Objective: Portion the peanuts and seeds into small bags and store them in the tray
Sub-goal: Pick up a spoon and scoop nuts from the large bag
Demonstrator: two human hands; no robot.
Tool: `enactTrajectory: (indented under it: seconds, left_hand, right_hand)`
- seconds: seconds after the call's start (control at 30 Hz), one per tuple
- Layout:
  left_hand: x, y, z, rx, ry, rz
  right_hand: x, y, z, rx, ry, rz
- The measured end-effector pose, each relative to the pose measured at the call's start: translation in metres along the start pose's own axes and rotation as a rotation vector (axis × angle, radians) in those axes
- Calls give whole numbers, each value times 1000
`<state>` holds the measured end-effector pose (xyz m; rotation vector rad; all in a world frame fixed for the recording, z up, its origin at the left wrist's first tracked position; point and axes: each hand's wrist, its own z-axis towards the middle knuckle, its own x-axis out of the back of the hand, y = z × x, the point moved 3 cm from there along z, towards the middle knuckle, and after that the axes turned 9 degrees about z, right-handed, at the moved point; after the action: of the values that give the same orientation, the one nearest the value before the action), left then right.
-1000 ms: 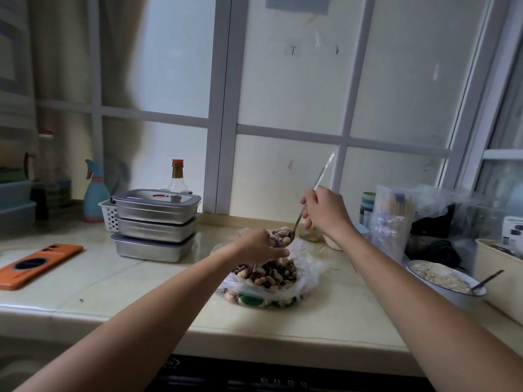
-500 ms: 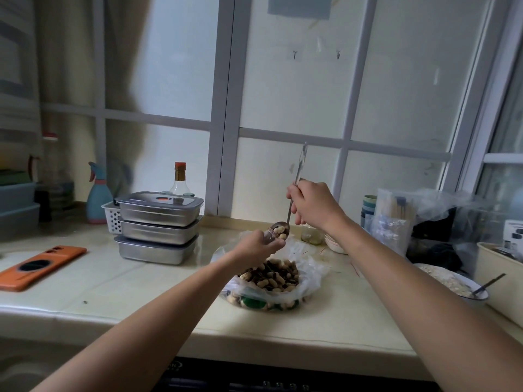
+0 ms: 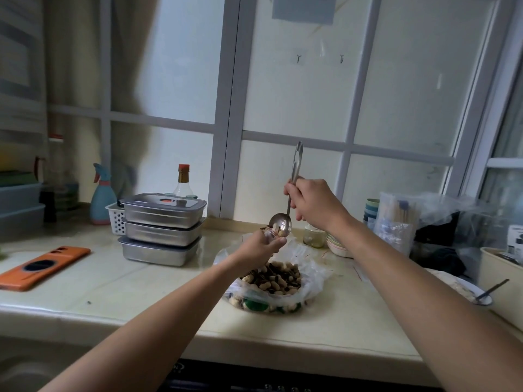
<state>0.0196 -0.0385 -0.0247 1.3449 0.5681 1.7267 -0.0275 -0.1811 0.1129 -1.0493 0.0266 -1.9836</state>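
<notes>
A big clear plastic bag of peanuts and dark seeds [image 3: 273, 278] lies open on the counter in the middle. Above it my left hand [image 3: 261, 248] pinches a small clear bag [image 3: 268, 232], mostly hidden by my fingers. My right hand [image 3: 312, 203] grips the handle of a metal spoon [image 3: 283, 222], which stands nearly upright. The spoon's bowl tips a few peanuts against the small bag's mouth. Three stacked steel trays [image 3: 162, 229], the top one lidded, stand at the left.
An orange phone [image 3: 42, 267] lies at the counter's left. A white bowl of pale seeds with a spoon [image 3: 469, 290] sits at the right by a beige bin [image 3: 501, 284]. Bottles, cups and plastic bags line the window sill.
My right hand has swung the spoon handle from slanting to nearly upright, tipping the peanuts toward the small bag. My left hand has risen slightly with the bag.
</notes>
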Motion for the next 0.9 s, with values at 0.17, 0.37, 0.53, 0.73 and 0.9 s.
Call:
enactTrajectory:
  seconds: [0.17, 0.37, 0.53, 0.73, 0.9]
  left_hand:
    - [0, -2, 1, -11, 7, -24]
    - [-1, -7, 4, -20, -21, 4]
    - [-3, -8, 2, -14, 11, -31]
    - [-2, -5, -3, -34, -28, -120]
    - [0, -3, -7, -44, -26, -135]
  right_hand:
    - [5, 1, -2, -25, 81, -14]
    - [2, 3, -5, -38, 17, 10]
    - [7, 1, -7, 28, 109, -32]
    - [6, 0, -8, 78, 168, -49]
    - [6, 1, -7, 52, 102, 11]
